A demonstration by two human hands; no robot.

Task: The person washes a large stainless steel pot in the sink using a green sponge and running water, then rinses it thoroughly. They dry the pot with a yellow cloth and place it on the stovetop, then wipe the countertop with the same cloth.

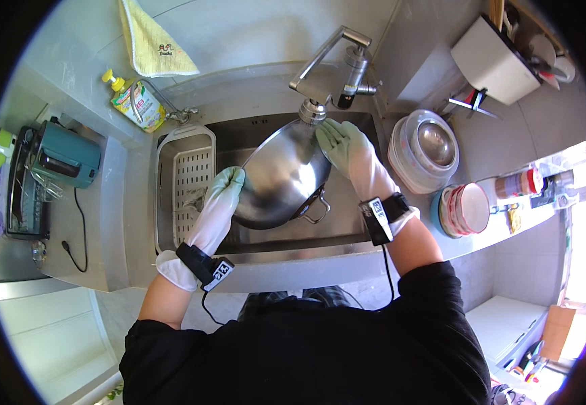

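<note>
A shiny stainless-steel wok [285, 172] is held tilted over the sink basin [343, 230], beneath the faucet head [313, 111]. Its loop handle [318, 208] sticks out at the lower right. My left hand [224, 185], in a pale green and white glove, grips the wok's left edge. On the upper right side, my gloved right hand [341, 144] lies against or very near the wok with its fingers stretched out; contact is hard to judge. To the left of the wok, a perforated drain basket [191, 167] sits in the sink.
Stacked bowls and lids [424, 152] and red-rimmed bowls [467, 207] stand right of the sink. A pump bottle [136, 104] is at the back left under a yellow towel [154, 45]. A teal appliance [67, 154] with a cord occupies the left counter. The utensil holder [495, 61] is at upper right.
</note>
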